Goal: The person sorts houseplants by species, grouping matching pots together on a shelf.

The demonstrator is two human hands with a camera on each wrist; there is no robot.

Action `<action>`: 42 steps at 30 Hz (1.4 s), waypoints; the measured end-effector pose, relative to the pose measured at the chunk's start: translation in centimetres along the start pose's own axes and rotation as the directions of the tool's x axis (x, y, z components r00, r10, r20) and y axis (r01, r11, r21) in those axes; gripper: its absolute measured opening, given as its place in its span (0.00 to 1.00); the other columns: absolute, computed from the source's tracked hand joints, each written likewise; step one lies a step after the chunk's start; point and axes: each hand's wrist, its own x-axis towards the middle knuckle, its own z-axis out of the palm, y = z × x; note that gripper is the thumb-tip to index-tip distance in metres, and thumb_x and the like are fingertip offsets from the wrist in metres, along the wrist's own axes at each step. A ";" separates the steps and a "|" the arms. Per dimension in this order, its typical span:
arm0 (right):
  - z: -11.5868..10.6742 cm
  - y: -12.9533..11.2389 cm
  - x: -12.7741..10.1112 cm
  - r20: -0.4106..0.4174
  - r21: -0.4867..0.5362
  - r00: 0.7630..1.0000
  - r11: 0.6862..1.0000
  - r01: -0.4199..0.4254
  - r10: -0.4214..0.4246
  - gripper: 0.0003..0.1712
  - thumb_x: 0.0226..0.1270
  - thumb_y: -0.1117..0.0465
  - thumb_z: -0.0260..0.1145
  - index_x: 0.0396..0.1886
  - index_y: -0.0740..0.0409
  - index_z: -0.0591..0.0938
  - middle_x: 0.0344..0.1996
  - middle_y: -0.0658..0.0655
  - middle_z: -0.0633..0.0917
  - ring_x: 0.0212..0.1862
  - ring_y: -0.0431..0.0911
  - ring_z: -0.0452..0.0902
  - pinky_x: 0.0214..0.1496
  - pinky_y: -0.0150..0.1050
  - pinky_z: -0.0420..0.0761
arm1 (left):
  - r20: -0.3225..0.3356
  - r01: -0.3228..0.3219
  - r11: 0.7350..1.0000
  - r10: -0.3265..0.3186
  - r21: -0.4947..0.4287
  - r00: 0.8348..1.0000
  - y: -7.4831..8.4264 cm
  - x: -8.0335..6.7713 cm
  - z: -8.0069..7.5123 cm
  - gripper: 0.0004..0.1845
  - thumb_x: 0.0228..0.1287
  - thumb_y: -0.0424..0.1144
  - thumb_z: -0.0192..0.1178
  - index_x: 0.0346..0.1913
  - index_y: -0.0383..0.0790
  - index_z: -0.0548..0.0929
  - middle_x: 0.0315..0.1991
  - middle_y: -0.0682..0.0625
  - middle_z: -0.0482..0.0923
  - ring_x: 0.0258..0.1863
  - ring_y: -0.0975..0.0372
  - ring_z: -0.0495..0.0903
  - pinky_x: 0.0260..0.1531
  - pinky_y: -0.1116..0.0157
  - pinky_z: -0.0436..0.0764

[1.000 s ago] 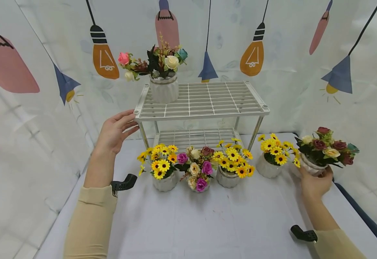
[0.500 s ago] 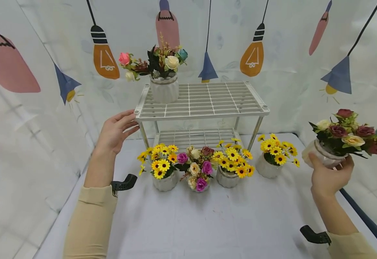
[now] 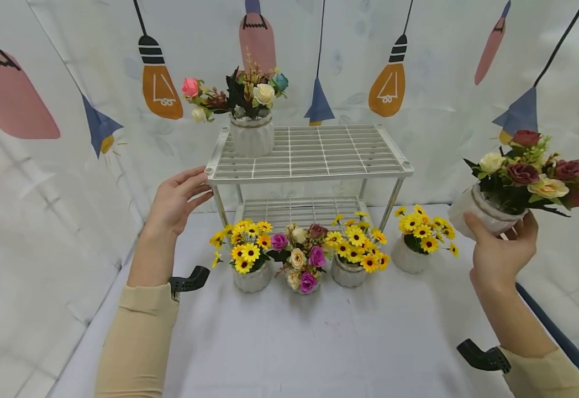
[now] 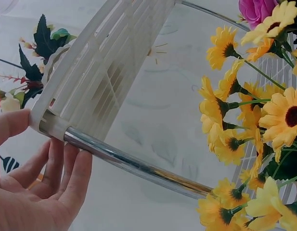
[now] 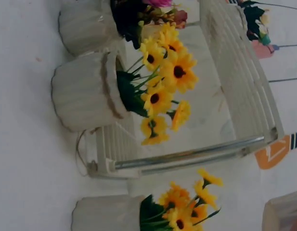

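Note:
My right hand (image 3: 503, 257) grips a whitish pot (image 3: 483, 213) of artificial roses in dark red, cream and teal, raised above the right side of the table. The pot tilts to the right; its edge shows at the lower right of the right wrist view. My left hand (image 3: 177, 202) holds the front left corner of a white two-tier wire rack (image 3: 309, 178), thumb at the corner and fingers (image 4: 76, 180) by the metal post. On the rack's upper shelf, at left, stands another pot (image 3: 252, 135) with pink, cream and teal flowers.
Before the rack stand a yellow daisy pot (image 3: 253, 279), a purple and cream rose pot (image 3: 303, 262) and a second daisy pot (image 3: 349, 273). Another daisy pot (image 3: 411, 257) stands to its right. A patterned curtain (image 3: 448, 99) hangs behind.
My right hand has lifted the rose pot up and to the right from beside the right daisy pot, then slightly higher and back left. My left hand stays at the rack's corner.

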 end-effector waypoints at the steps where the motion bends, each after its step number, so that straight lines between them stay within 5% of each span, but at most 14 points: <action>1: 0.5 -0.3 -0.1 0.014 0.007 1.000 1.000 0.013 -0.013 0.53 0.49 0.69 0.85 0.73 0.46 0.69 0.66 0.52 0.72 0.65 0.44 0.69 0.64 0.35 0.77 | -0.002 0.001 1.000 -0.001 -0.002 1.000 0.0 0.0 0.0 0.33 0.70 0.44 0.68 0.71 0.29 0.72 0.52 0.50 0.81 0.51 0.58 0.80 0.54 0.67 0.82; 17: 7.2 -3.9 -1.4 0.310 0.022 0.948 0.997 0.073 -0.076 0.47 0.56 0.67 0.81 0.73 0.48 0.69 0.64 0.54 0.73 0.64 0.47 0.69 0.64 0.38 0.78 | -0.027 0.030 1.000 -0.030 -0.006 0.999 0.3 0.0 0.2 0.32 0.70 0.42 0.69 0.71 0.29 0.72 0.49 0.51 0.83 0.49 0.59 0.81 0.52 0.67 0.83; 26: 10.9 -4.9 -1.8 0.412 -0.074 0.905 0.986 0.152 -0.109 0.47 0.59 0.63 0.80 0.75 0.48 0.65 0.65 0.54 0.73 0.64 0.47 0.70 0.65 0.43 0.77 | -0.030 0.055 0.998 -0.055 0.008 0.998 0.5 0.1 0.1 0.34 0.71 0.43 0.68 0.73 0.30 0.71 0.51 0.50 0.82 0.51 0.59 0.81 0.53 0.67 0.82; 42: 18.5 -4.9 -4.3 0.506 -0.092 0.861 0.991 0.099 -0.039 0.49 0.60 0.63 0.80 0.76 0.52 0.64 0.64 0.56 0.74 0.64 0.47 0.72 0.61 0.41 0.79 | -0.061 0.073 0.997 -0.073 -0.001 0.995 0.4 0.4 0.4 0.31 0.71 0.43 0.68 0.71 0.31 0.73 0.56 0.46 0.80 0.51 0.59 0.81 0.51 0.68 0.83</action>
